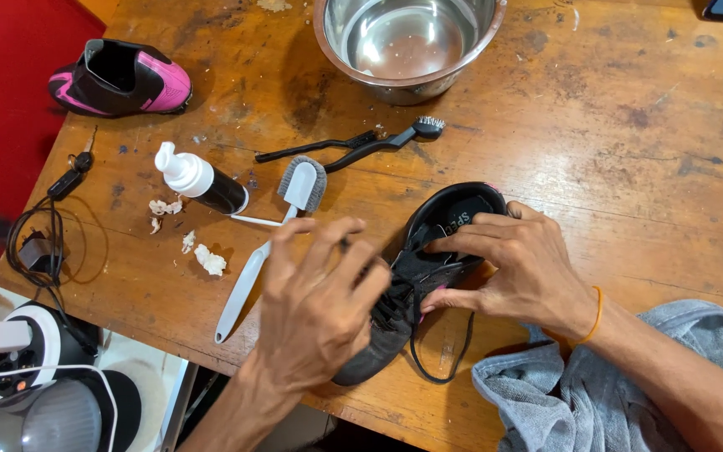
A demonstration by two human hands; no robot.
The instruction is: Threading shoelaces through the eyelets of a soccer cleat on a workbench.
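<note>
A black shoe point(453, 213) lies on the wooden table point(629, 151) near its front edge, opening towards the far side. My right hand point(525, 272) holds it at the collar, fingers laid over the tongue. My left hand point(320, 305) hovers over the toe and the laces, thumb and forefinger pinched on what looks like a thin dark lace end. A loose loop of black lace point(438, 368) hangs down onto the table below the shoe. The shoe's toe is hidden under my left hand.
A second shoe, black and pink point(123, 79), sits at the far left corner. A steel bowl point(403, 84), two black brushes point(378, 142), a white brush point(248, 285), a pump bottle point(198, 180), white scraps point(209, 259), cables point(39, 243) and a grey towel point(579, 393) surround the work.
</note>
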